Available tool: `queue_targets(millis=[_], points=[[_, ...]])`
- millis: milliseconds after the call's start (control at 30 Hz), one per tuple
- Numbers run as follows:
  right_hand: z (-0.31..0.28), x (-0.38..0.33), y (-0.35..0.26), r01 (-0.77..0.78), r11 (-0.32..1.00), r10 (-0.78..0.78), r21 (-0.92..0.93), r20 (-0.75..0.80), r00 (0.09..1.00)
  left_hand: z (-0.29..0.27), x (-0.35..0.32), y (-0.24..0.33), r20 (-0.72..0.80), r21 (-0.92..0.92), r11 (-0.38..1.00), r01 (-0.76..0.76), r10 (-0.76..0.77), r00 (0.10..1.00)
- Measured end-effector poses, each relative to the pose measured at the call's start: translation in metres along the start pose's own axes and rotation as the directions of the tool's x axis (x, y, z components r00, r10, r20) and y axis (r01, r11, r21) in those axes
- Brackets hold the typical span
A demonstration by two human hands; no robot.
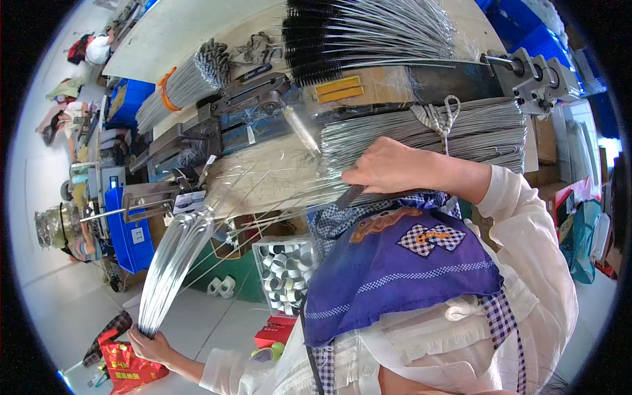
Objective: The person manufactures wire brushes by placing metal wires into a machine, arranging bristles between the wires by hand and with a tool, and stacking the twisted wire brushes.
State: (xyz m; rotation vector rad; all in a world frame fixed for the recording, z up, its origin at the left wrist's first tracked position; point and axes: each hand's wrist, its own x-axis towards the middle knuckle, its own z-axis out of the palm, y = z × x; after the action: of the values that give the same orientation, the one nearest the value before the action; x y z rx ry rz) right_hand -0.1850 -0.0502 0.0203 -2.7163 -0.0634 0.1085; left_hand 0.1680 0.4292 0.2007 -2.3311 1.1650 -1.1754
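Note:
My left hand (pixel 150 343) is low at the left and grips the near end of a long bundle of thin metal wires (pixel 172 260) that rises toward the workbench. My right hand (pixel 385 166) rests at the bench's front edge on a wide tied stack of grey wires (pixel 421 135), its fingers closed on a dark flat tool or wire ends. A few loose wires fan out between the two bundles. My blue and purple apron (pixel 395 263) covers the lower middle.
A metal jig with clamps (pixel 224 112) sits on the bench. Bundles of black-bristled wire brushes (pixel 355 29) and twisted wires (pixel 187 79) lie behind it. A bin of white tubes (pixel 286 263) and a blue crate (pixel 128 230) stand below. Another person (pixel 92 49) sits far left.

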Motion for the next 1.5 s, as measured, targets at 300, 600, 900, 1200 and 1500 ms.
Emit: queue_targets(millis=[300, 600, 900, 1200, 1500], points=[[-0.001, -0.011, 0.013, 0.112, 0.993, -0.112, -0.038, 0.023, 0.993, -0.029, -0.072, -0.044, -0.05, 0.137, 0.973, 0.187, -0.182, 0.982], [-0.002, -0.035, 0.016, 0.017, 0.978, -0.007, -0.209, 0.047, 0.999, -0.062, -0.152, -0.069, -0.097, 0.343, 0.841, 0.418, -0.411, 0.907], [-0.004, -0.036, 0.008, 0.016, 0.994, -0.013, -0.107, 0.027, 1.0, -0.056, -0.133, 0.011, -0.267, 0.078, 0.934, 0.348, -0.316, 0.91], [-0.03, -0.14, 0.026, -0.535, 0.842, 0.506, 0.07, -0.448, 0.737, 0.06, 0.028, 0.261, -0.277, -0.492, 0.82, -0.293, 0.171, 0.945], [-0.036, -0.216, 0.023, -0.8, 0.543, 0.787, 0.253, -0.487, 0.38, 0.118, 0.114, 0.368, -0.196, -0.732, 0.535, -0.421, 0.427, 0.883]])
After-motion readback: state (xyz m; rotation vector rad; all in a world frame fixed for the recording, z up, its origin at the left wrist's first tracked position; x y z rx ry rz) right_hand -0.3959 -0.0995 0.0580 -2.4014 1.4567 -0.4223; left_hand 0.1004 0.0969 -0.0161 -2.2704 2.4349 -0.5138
